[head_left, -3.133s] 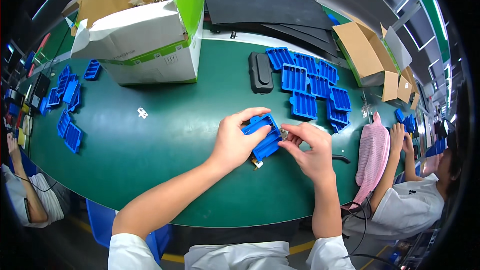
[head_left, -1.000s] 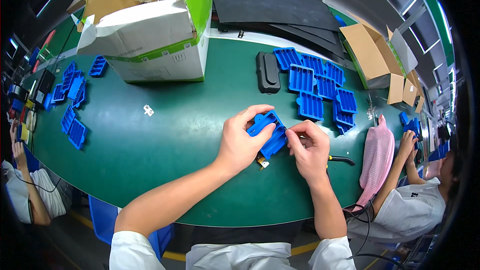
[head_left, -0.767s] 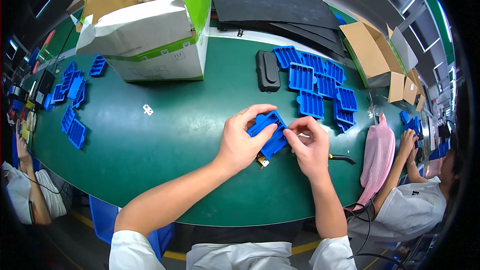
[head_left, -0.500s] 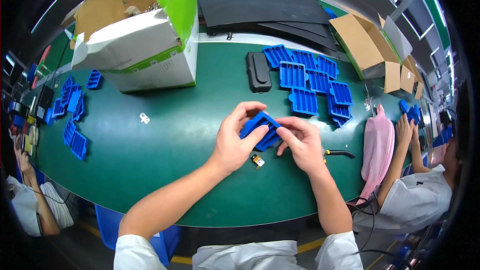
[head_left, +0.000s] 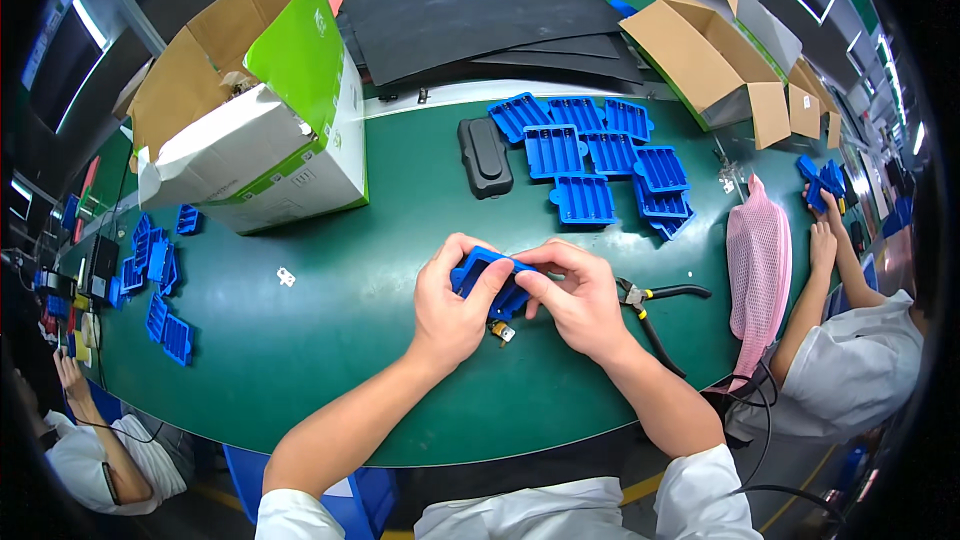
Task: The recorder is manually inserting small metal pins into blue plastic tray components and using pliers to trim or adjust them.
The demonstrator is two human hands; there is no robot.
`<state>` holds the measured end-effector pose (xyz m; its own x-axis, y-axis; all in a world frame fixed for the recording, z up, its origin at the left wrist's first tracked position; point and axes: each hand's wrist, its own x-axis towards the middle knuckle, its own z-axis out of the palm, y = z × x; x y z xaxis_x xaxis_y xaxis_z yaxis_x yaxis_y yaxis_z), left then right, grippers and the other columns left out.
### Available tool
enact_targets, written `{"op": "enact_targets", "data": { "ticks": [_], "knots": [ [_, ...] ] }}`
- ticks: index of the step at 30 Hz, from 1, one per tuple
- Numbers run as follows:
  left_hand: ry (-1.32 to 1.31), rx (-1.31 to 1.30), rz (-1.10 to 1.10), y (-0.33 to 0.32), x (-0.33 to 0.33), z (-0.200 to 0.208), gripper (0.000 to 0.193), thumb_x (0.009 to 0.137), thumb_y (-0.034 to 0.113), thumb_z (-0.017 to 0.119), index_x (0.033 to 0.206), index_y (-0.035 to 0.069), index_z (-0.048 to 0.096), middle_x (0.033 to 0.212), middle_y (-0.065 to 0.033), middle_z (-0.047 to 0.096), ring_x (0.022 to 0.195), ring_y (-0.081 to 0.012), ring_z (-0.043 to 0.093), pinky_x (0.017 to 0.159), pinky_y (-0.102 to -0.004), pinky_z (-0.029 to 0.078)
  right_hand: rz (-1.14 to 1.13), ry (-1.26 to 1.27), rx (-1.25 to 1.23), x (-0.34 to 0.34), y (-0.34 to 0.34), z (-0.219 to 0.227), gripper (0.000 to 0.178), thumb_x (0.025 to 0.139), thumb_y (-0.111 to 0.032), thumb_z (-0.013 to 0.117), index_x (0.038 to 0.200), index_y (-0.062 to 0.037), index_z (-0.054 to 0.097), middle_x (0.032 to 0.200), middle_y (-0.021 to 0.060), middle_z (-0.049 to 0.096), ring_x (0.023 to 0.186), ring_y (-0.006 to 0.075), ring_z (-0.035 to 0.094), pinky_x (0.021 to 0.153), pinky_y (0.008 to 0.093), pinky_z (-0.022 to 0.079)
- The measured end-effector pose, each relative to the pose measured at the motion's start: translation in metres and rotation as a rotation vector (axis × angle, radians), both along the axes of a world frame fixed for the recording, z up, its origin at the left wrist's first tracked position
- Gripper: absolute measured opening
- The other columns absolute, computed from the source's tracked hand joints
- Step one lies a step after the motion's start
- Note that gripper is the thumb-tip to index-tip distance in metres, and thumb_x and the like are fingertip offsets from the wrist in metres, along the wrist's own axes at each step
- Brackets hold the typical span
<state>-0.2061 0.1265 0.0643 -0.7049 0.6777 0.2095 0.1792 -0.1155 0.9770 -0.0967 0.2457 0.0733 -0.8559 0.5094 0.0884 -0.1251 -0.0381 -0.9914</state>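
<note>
Both my hands hold one blue plastic battery holder (head_left: 508,304) above the green table, tilted. My left hand (head_left: 446,305) is closed round its left side, thumb over the front. The right hand (head_left: 582,302) grips the upper right edge between thumb and fingers; the fingertips are partly hidden. Just below the holder lies a small brass-and-white metal part (head_left: 502,331). To the right of my right hand are pliers with black and yellow handles (head_left: 680,291). Beyond my hands sits a group of similar blue holders (head_left: 585,202), some overlapping, beside a dark oblong case (head_left: 485,157).
A tall white-green carton (head_left: 300,175) stands at the back left, black sheets (head_left: 490,20) at the back, an open carton (head_left: 690,60) at the back right. More blue holders (head_left: 177,340) lie left. A pink mesh pouch (head_left: 758,260) lies right. People work at both sides.
The view has shifted, and the pliers now show more fully beside my right hand. My hands keep hold of the blue holder, now tilted differently.
</note>
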Motion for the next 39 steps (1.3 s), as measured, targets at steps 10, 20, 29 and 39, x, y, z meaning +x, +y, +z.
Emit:
{"op": "enact_targets", "data": {
  "ticks": [10, 20, 29, 39],
  "knots": [
    [0.074, -0.016, 0.040, 0.001, 0.003, 0.005, 0.020, 0.087, 0.018, 0.070, 0.089, 0.002, 0.058, 0.079, -0.0053, 0.059, 0.073, -0.0130, 0.055, 0.067, -0.0268, 0.045, 0.044, -0.040, -0.114, 0.002, 0.003, 0.003, 0.015, 0.087, -0.004, 0.067, 0.099, 0.0047, 0.067, 0.090, 0.0099, 0.063, 0.069, 0.0124, 0.060, 0.049, 0.0234, 0.050],
    [0.322, -0.015, 0.082, 0.000, 0.002, 0.006, 0.028, 0.080, 0.019, 0.077, 0.090, 0.002, 0.058, 0.079, -0.0080, 0.058, 0.073, -0.0183, 0.057, 0.067, -0.0292, 0.046, 0.053, -0.049, -0.112, 0.002, 0.003, 0.003, 0.017, 0.088, -0.006, 0.066, 0.101, 0.0043, 0.067, 0.086, 0.0097, 0.065, 0.064, 0.0103, 0.059, 0.049, 0.0222, 0.048],
    [-0.050, 0.031, 0.128, 0.000, -0.001, 0.004, 0.026, 0.078, 0.014, 0.079, 0.091, 0.004, 0.058, 0.084, -0.0025, 0.060, 0.077, -0.0113, 0.057, 0.071, -0.0262, 0.047, 0.088, -0.001, -0.282, 0.001, 0.004, -0.003, 0.024, 0.089, -0.005, 0.064, 0.110, 0.0069, 0.063, 0.094, 0.0109, 0.066, 0.080, 0.0130, 0.063, 0.065, 0.0255, 0.054],
    [0.011, -0.010, -0.085, -0.002, -0.006, 0.009, 0.030, 0.078, 0.000, 0.073, 0.104, 0.002, 0.058, 0.099, -0.0056, 0.060, 0.092, -0.0127, 0.058, 0.084, -0.0272, 0.047, -0.084, 0.026, 0.324, 0.004, 0.014, 0.002, 0.021, 0.083, -0.002, 0.069, 0.103, 0.0047, 0.065, 0.088, 0.0126, 0.066, 0.079, 0.0170, 0.067, 0.070, 0.0279, 0.055]
  ]
}}
